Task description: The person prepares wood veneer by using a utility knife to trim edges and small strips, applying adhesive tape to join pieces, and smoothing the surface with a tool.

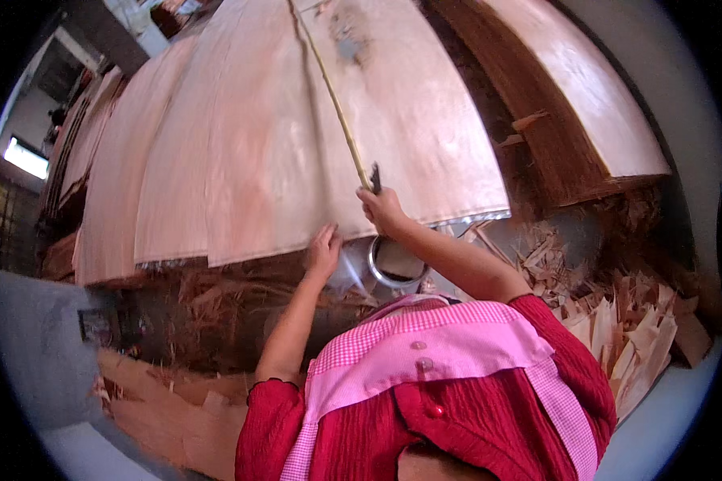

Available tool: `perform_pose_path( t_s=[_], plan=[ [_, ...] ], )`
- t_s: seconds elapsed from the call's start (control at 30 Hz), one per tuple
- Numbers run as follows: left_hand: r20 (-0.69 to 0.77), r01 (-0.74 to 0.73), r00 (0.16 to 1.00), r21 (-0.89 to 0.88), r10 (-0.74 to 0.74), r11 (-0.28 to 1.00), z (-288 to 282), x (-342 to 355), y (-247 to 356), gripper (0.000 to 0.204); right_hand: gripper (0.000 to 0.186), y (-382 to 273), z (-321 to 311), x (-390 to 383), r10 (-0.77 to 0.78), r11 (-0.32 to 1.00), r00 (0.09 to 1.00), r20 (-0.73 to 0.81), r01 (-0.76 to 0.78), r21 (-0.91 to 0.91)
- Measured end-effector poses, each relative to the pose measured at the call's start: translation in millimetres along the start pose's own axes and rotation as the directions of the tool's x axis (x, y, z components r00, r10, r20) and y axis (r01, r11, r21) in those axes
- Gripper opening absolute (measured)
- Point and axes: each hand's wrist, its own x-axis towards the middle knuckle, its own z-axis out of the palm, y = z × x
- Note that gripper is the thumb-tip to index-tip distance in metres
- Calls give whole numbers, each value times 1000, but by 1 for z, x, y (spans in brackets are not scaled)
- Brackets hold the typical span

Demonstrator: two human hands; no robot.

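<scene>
Wide, pale pinkish wood veneer sheets (257, 144) overlap in front of me, their lower edges bordered by ragged scraps. My right hand (383, 210) is closed around the lower end of a long, thin yellow stick (333, 96), which lies across the top sheet; a dark tool (375, 178), too small to make out, sticks up from the same grip. My left hand (323, 248) rests at the front edge of the sheet, fingers stretched onto it. Just below, between my arms, is a round metal container (393, 264), partly hidden by my right forearm.
Another veneer stack (573, 96) stands at the right, with torn scraps (618, 329) heaped below it. More stacked sheets (80, 152) are at the far left, near a bright window (26, 158). A grey wall (36, 345) and more scraps (168, 417) lie low on the left.
</scene>
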Motion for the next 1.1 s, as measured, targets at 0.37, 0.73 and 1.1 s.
perform_pose_path(
  t_s=[0.37, 0.73, 1.1],
  plan=[
    [-133, 290, 933, -279, -336, 916, -95, -10, 7, 25, 33, -8, 34, -8, 334, 927, 923, 193, -285, -242],
    [-148, -221, 833, 794, 533, 566, -29, -70, 154, 21, 27, -66, 42, -124, -69, 979, 892, 447, 147, -142],
    [223, -485, 813, 770, 537, 414, 4, -46, 130, 18, 17, -66, -21, -122, 151, 913, 855, 497, 71, -401]
  ],
)
